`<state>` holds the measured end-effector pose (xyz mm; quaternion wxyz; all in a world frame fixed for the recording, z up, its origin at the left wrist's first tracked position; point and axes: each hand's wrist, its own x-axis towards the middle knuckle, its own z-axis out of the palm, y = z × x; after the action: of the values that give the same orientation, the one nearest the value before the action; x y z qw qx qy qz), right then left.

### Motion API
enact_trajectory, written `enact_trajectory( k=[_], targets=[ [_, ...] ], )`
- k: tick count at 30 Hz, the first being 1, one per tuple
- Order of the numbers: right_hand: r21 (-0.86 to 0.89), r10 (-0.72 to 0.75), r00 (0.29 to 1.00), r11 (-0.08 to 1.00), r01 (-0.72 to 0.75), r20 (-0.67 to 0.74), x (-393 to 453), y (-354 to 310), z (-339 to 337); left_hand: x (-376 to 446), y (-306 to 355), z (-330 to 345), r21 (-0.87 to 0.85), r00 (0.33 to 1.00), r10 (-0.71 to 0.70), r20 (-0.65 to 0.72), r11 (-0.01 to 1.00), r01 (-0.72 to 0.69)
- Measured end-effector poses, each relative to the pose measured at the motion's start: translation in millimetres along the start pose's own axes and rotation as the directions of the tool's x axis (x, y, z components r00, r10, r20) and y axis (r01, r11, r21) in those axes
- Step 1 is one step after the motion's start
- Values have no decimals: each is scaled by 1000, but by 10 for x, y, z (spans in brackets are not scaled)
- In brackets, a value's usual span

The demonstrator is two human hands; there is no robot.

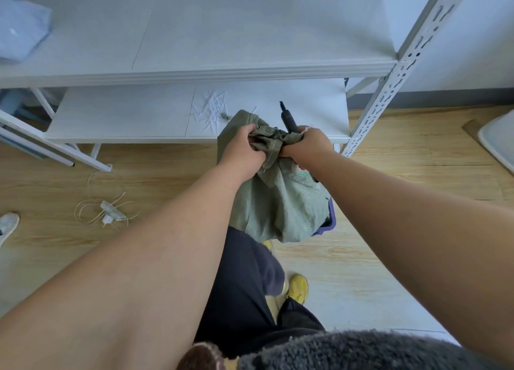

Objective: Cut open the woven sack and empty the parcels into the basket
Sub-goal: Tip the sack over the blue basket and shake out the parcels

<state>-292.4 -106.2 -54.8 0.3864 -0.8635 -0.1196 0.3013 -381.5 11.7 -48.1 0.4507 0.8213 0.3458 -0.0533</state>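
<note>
A green woven sack (278, 203) hangs upright in front of me, its top bunched between both hands. My left hand (244, 150) grips the crumpled fabric on the left. My right hand (306, 144) grips the fabric on the right and also holds a black cutter (288, 119) that points up and away. Under the sack, only a corner of the blue basket (331, 222) shows at its lower right. The parcels are hidden inside the sack.
A white metal shelf unit stands just behind the sack, with cut white ties (211, 111) lying on its lower shelf (125, 114). A white power strip with cables (111, 211) lies on the wooden floor at left. My legs and yellow shoes (299, 287) are below.
</note>
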Motion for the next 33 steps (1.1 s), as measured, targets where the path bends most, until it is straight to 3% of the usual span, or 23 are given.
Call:
enact_trajectory(
  k=[7,12,15,18,20,23,25,29,33],
  targets=[
    [201,-46,999,978,51,-27,68,-217,34,157,-52,-128,17,988,60,-141,998,-58],
    [410,31,988,907,-92,151,101,-261,-58,380,-157,-229,187,971,89,-224,981,-47],
    [436,88,996,895,-94,35,164,-321,-31,461,-256,-463,130,952,19,-306,991,21],
    [188,-3,991,982,28,-131,268,-432,161,405,-370,-664,154,979,69,-190,987,-40],
    [150,-65,994,986,77,-84,286,-539,311,337,-392,-672,157,994,100,-32,983,-94],
    [218,-53,998,975,43,40,205,-667,450,391,-349,-697,22,994,103,40,994,-104],
    [251,-80,995,964,91,-55,203,-746,405,464,-211,-748,29,987,156,45,987,-157],
    [328,-80,894,913,244,-441,239,-841,258,546,30,-727,98,880,403,-250,915,-391],
    [243,12,921,966,90,-389,239,-717,320,640,-47,-608,179,875,463,-140,881,-437]
  ],
)
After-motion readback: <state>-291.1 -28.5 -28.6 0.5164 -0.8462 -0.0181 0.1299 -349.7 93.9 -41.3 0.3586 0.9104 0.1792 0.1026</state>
